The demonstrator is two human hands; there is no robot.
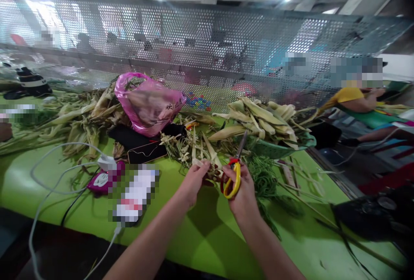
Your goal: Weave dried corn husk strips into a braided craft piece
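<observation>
My left hand [195, 180] is closed, pinching pale corn husk strips [211, 152] that point up and away from me. My right hand [246, 191] grips a pair of scissors [237, 172] with red and yellow handles. Their blades point upward and look closed or nearly so. Between the two hands, more husk shows, partly covered by fingers. Just beyond lies a heap of small husk trimmings [176, 146]. Right of the scissors is a tangle of thin green strands [263, 174].
A green basket [274, 148] holds dried husks. A pink plastic bag [150, 107] stands by a husk pile [84, 120]. Left are a dark phone [145, 153], a lit phone [137, 196] and a magenta power socket [105, 179] with cables. A perforated metal partition [194, 38] runs behind; a person sits right.
</observation>
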